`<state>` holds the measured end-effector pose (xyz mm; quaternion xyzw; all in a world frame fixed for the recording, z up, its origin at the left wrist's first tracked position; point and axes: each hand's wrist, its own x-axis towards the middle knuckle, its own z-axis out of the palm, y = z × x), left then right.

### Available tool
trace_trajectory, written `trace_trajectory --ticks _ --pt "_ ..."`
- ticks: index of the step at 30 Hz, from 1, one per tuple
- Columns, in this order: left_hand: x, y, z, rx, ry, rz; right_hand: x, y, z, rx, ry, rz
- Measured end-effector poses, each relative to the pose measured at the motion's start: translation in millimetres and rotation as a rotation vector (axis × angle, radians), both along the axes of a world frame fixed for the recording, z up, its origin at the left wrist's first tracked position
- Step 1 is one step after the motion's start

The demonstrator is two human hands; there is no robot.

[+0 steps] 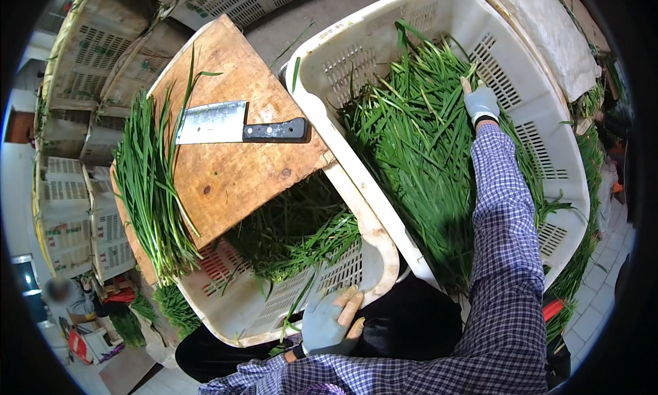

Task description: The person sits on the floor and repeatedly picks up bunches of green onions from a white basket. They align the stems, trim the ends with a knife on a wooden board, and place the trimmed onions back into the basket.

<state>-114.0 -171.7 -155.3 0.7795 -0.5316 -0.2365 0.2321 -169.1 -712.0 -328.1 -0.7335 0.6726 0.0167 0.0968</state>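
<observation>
My right hand (481,101), in a grey glove with bare fingertips, reaches into the large white plastic crate (360,181) at the right and touches the heap of green Chinese chives (426,132); whether it grips any stems cannot be told. Near my lap, my left hand (331,318), gloved alike, rests by the rim of the nearer crate (380,240) with its fingers loosely bent and nothing seen in them. Loose chives (308,240) lie in that crate. A wooden board (252,174) spans its far part, bearing a cleaver (221,122) and a bunch of chives (154,189) at its left edge.
Stacked white plastic crates (67,204) stand along the left. Bundled chives (175,307) lie on the floor at lower left, where another person (77,297) is partly visible. A white sack (545,30) and more chives (591,189) are beyond the right crate.
</observation>
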Motion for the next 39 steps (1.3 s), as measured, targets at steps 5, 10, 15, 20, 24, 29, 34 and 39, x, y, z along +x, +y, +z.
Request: trace_trajectory --ticks 5,10,15,20,24,29,34,39 --pt "-1 -5 -1 0.006 -0.047 0.006 6 14 -20 0.348 -0.205 0.216" --pt "-1 -3 -2 -0.009 -0.064 -0.002 -36 37 -26 0.322 -0.381 0.477" --pt "-5 -7 -3 -0.031 -0.153 -0.006 18 65 18 0.393 -0.022 0.335" --pt "-4 -5 3 -0.041 -0.148 -0.060 4 102 67 0.227 -0.061 0.357" --pt "-5 1 2 -0.109 -0.160 -0.030 -21 166 150 0.064 -0.034 0.536" --pt "-8 -2 4 -0.129 -0.191 0.004 -44 236 129 0.022 0.041 0.643" --pt "-6 0 5 -0.150 -0.157 -0.058 -16 254 57 -0.057 0.162 0.517" --pt "11 -34 26 -0.331 -0.029 -0.005 -28 241 71 0.058 0.101 0.632"
